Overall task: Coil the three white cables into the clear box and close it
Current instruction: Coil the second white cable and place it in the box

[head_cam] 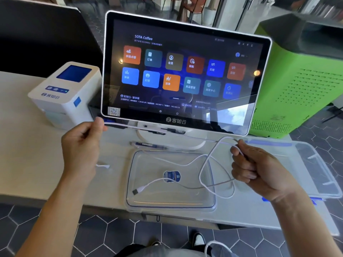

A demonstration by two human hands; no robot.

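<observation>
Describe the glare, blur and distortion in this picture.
Head view: the wide lens bows the touchscreen edges; window reflections glare across its lower right corner; the left hand and its white cable are motion-blurred; the clear box stays fairly sharp.

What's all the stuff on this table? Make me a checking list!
Surface: pale table, partly bare.
Job's things: clear box open; its lid lies to the right.
Clutter: pen behind the box; small white piece.
Grippers: left hand pinches the white cable; right hand grips its loops.
Cables: one plug end lies in the box; another cable hangs by the lap.
Surroundings: touchscreen, white printer, green cabinet.
</observation>
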